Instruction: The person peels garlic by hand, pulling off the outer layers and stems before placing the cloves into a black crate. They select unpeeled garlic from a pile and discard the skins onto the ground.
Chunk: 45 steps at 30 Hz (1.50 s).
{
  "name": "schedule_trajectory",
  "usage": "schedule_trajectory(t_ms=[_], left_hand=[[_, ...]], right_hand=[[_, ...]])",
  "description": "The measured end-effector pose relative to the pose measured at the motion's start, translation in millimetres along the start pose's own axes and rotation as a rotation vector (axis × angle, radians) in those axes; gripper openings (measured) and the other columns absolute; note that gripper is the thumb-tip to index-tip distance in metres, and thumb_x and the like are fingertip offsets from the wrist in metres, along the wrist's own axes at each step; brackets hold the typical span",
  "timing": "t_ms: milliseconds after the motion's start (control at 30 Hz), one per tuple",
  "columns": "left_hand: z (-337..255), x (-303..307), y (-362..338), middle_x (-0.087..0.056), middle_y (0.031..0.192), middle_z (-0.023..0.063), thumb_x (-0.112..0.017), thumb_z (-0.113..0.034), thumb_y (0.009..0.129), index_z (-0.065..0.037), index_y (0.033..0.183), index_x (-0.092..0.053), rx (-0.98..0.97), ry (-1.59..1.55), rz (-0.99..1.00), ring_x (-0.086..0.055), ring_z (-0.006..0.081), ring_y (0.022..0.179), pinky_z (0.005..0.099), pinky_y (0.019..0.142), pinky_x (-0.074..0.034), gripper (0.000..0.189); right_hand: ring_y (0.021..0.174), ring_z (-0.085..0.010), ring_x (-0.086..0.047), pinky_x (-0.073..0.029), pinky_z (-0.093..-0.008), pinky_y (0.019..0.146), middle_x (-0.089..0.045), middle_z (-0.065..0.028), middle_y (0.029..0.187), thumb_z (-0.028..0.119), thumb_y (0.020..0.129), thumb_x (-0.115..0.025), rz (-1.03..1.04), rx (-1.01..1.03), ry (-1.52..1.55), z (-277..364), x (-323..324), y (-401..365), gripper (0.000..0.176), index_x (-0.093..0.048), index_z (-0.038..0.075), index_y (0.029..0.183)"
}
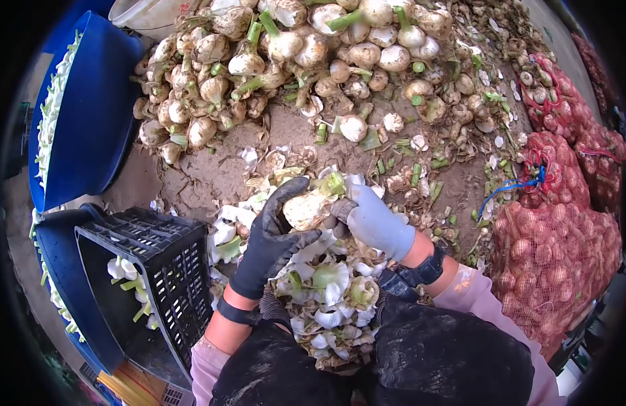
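Observation:
My left hand (276, 233), in a black glove, is wrapped round a garlic bulb (306, 211) with pale, soil-stained skin and a short green-yellow stem. The fingers of my right hand (375, 220), in a light blue-grey glove, are closed against the stem side of the same bulb; its fingertips are partly hidden. Below both hands, between my knees, lies a heap of peeled white and brownish skins (330, 318). More loose skins (225, 233) are scattered to the left of the bulb.
A large pile of unpeeled bulbs (211, 88) lies ahead on the soil. At left are a blue tub (90, 115) and a black crate (181, 271) on its side, both holding white bulbs with stems. Red mesh sacks (556, 264) of bulbs stand at right.

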<state>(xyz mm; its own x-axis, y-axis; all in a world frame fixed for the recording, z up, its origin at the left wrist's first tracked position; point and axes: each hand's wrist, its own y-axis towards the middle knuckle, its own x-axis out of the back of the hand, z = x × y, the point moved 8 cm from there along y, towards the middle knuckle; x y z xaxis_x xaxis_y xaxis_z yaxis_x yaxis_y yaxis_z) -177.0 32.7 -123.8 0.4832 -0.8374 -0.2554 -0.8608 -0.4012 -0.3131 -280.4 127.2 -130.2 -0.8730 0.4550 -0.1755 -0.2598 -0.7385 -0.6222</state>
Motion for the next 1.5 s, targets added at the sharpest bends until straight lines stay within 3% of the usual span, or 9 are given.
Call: schedule_trajectory(t_ms=[333,467,667,800,867,1000,1200,1333,1500], left_hand=[[19.1,-4.1,-6.5,-0.057,0.12,0.0156,-0.054,-0.059,0.086,-0.017,0.147,-0.021,0.276,-0.672,0.007,-0.064,0.0271,0.065,0.0331,0.054,-0.054,0.082],[5.5,-6.2,-13.1,-0.057,0.117,0.0117,-0.051,-0.05,0.092,-0.018,0.148,-0.017,0.236,0.062,0.137,-0.063,0.0198,0.078,0.0331,0.061,-0.054,0.073],[24.4,33.8,-4.2,-0.05,0.126,0.0114,-0.066,-0.012,0.086,-0.001,0.137,-0.036,0.131,-0.389,-0.278,-0.051,0.0237,0.116,0.0362,0.104,-0.04,0.06],[-25.1,3.0,-5.7,-0.062,0.111,0.0097,-0.066,-0.017,0.089,0.0,0.118,-0.055,-0.448,0.821,-0.102,-0.061,0.0161,0.096,0.0293,0.083,-0.051,0.035],[25.4,25.9,-7.3,-0.064,0.103,0.009,-0.065,-0.025,0.089,0.0,0.113,-0.058,0.239,-0.021,-0.156,-0.062,0.017,0.094,0.0316,0.085,-0.05,0.035],[41.5,34.2,-11.4,-0.064,0.108,0.0107,-0.048,-0.051,0.093,-0.005,0.105,-0.061,0.272,-0.592,-0.286,-0.061,0.0277,0.105,0.042,0.085,-0.052,0.049],[33.4,63.1,-11.8,-0.057,0.122,0.0125,-0.04,-0.047,0.097,-0.003,0.126,-0.051,0.15,-0.973,-0.369,-0.056,0.0339,0.113,0.0451,0.095,-0.047,0.054],[-64.2,123.8,-69.6,-0.061,0.109,0.0164,-0.037,-0.032,0.1,0.003,0.118,-0.054,-0.39,0.202,-0.743,-0.063,0.0287,0.096,0.0418,0.087,-0.054,0.043],[-132.8,85.1,-78.9,-0.061,0.113,0.0192,-0.043,-0.043,0.094,0.003,0.118,-0.053,-0.271,-0.627,-0.605,-0.06,0.0336,0.102,0.0493,0.09,-0.05,0.053]], right_hand=[[0.074,-0.0174,-0.063,-0.052,-0.0358,0.069,-0.067,-0.0044,0.085,0.01,0.085,-0.061,-0.199,0.604,-0.523,13.8,-0.3,-5.4,0.027,-0.058,-0.001,0.11],[0.078,-0.0145,-0.063,-0.052,-0.0315,0.072,-0.068,-0.0056,0.092,0.007,0.087,-0.06,-0.018,0.343,-0.177,-2.4,-2.1,7.7,0.029,-0.057,-0.001,0.114],[0.08,-0.0113,-0.061,-0.051,-0.0252,0.069,-0.066,-0.0058,0.095,0.0,0.089,-0.051,0.129,-0.047,0.141,-17.2,-21.7,-2.5,0.024,-0.057,-0.003,0.112],[0.079,-0.0116,-0.061,-0.051,-0.0246,0.069,-0.066,-0.0067,0.092,-0.001,0.091,-0.05,0.184,0.106,0.057,-24.7,-25.5,4.4,0.022,-0.058,-0.003,0.112],[0.076,-0.0131,-0.062,-0.051,-0.0284,0.07,-0.067,-0.0046,0.095,0.005,0.088,-0.058,0.352,-0.07,0.017,-26.6,-33.3,-4.9,0.022,-0.059,-0.002,0.108],[0.072,-0.0316,-0.065,-0.053,-0.0383,0.066,-0.067,-0.0185,0.086,0.018,0.09,-0.054,-0.176,0.273,-0.992,-9.1,24.8,7.4,0.021,-0.062,0.002,0.1],[0.072,-0.0256,-0.062,-0.048,-0.0371,0.068,-0.064,-0.0136,0.079,0.014,0.08,-0.059,1.078,-0.015,-0.549,-24.7,-75.6,-82.4,0.018,-0.061,0.003,0.094],[0.079,-0.0256,-0.063,-0.049,-0.0381,0.072,-0.063,-0.0138,0.078,0.02,0.075,-0.065,0.807,-0.012,-1.074,-28.9,-43.0,-45.7,0.026,-0.062,0.003,0.094],[0.095,-0.0293,-0.062,-0.046,-0.0447,0.084,-0.062,-0.016,0.101,0.029,0.071,-0.071,0.114,0.355,-1.487,11.8,-19.6,-9.0,0.054,-0.056,0.007,0.117]])
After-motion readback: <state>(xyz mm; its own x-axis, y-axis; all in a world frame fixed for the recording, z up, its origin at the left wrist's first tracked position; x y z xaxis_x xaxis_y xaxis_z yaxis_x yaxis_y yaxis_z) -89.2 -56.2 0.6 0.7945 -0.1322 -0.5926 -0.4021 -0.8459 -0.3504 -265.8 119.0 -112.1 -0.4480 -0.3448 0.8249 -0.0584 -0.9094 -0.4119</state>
